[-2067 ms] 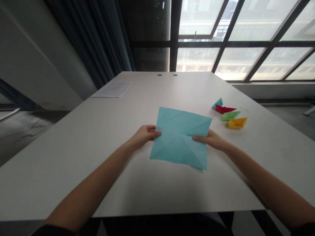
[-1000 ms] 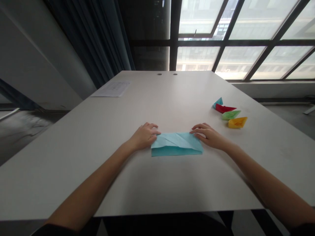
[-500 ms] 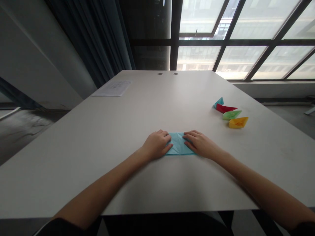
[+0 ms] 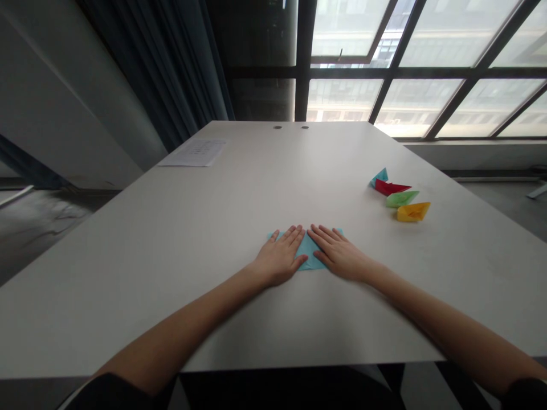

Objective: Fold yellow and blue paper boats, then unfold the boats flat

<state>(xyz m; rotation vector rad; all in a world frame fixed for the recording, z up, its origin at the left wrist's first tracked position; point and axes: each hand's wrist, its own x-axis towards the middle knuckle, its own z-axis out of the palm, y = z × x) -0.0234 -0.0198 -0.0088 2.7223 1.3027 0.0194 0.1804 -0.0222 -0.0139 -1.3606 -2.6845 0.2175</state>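
A light blue sheet of folded paper (image 4: 308, 259) lies flat on the white table in front of me. My left hand (image 4: 282, 255) rests flat on its left part, fingers stretched out and pointing away from me. On its right part my right hand (image 4: 339, 251) lies palm down in the same way, fingers extended. Between the two hands the middle of the paper shows, with small edges peeking out past the fingers. The rest of the paper is hidden under my palms.
To the right stand several small folded paper boats: a blue one (image 4: 379, 177), a red one (image 4: 391, 187), a green one (image 4: 401, 198) and a yellow one (image 4: 413, 212). A printed sheet (image 4: 194, 152) lies at the far left of the white table (image 4: 239, 193).
Both hands have gone from curled fingers at the paper's ends to lying flat on it, fingers stretched forward. The paper's far edge now shows wider to both sides.
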